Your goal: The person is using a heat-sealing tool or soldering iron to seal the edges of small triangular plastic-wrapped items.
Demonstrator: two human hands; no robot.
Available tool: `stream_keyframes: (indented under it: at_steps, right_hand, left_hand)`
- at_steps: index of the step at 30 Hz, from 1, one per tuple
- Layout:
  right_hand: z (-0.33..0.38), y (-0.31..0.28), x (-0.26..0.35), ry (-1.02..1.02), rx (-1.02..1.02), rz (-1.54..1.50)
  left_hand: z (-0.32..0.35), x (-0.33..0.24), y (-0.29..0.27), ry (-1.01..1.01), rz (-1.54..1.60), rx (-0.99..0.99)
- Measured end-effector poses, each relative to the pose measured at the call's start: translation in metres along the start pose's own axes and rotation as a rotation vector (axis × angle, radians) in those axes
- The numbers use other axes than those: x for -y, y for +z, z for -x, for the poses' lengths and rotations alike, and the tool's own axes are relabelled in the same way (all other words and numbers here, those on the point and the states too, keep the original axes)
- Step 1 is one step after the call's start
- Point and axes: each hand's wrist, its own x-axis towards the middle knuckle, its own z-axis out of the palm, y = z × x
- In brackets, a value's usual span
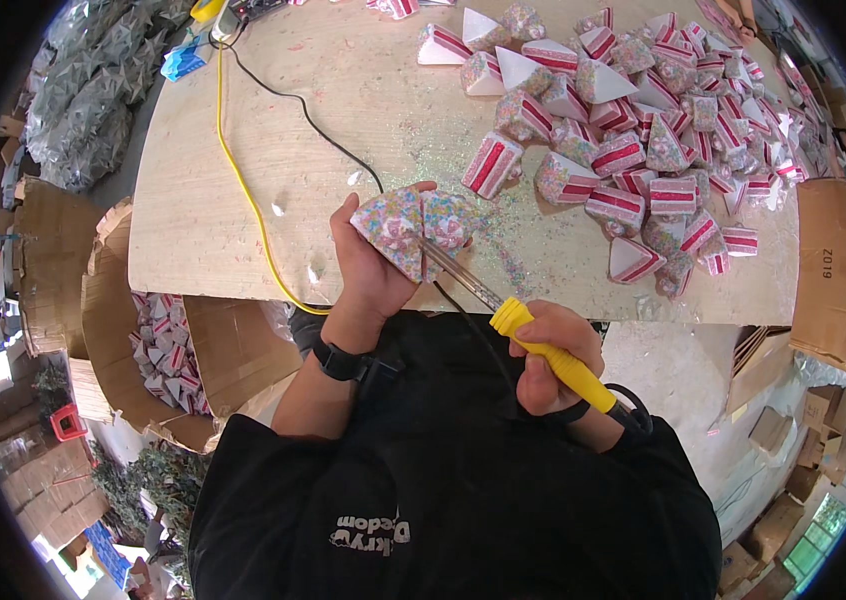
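My left hand (371, 275), palm up over the front part of the table, holds fake cake slices (388, 225) coated in pastel and pink sprinkles. A dark line runs down their middle, so they look like two wedges side by side; I cannot tell whether they are joined. In my right hand (565, 340) is a soldering iron (568, 372) with a yellow handle, fingers wrapped round it. Its metal shaft slants up to the left, and the tip meets the sprinkled surface near that line. The exact contact point is too small to make out.
Many pink-and-white cake slices (618, 152) with red stripes are heaped on the right of the wooden table (183, 220). Yellow (226, 150) and black cords (313, 115) cross it. A cardboard box (233, 345) holding more slices stands at left; another carton (838, 275) is at right.
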Motion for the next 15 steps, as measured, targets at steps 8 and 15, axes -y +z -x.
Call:
stream_keyframes:
  at_steps: [8,15]
  right_hand:
    - [-0.0027,0.0006,0.0009,-0.018,-0.009,0.003]
    - [-0.0025,-0.0008,0.0019,-0.025,-0.004,0.007]
  left_hand:
    - [-0.0021,0.0022,-0.0046,0.046,-0.093,0.006]
    - [-0.0032,0.0039,-0.0042,0.053,-0.064,-0.010]
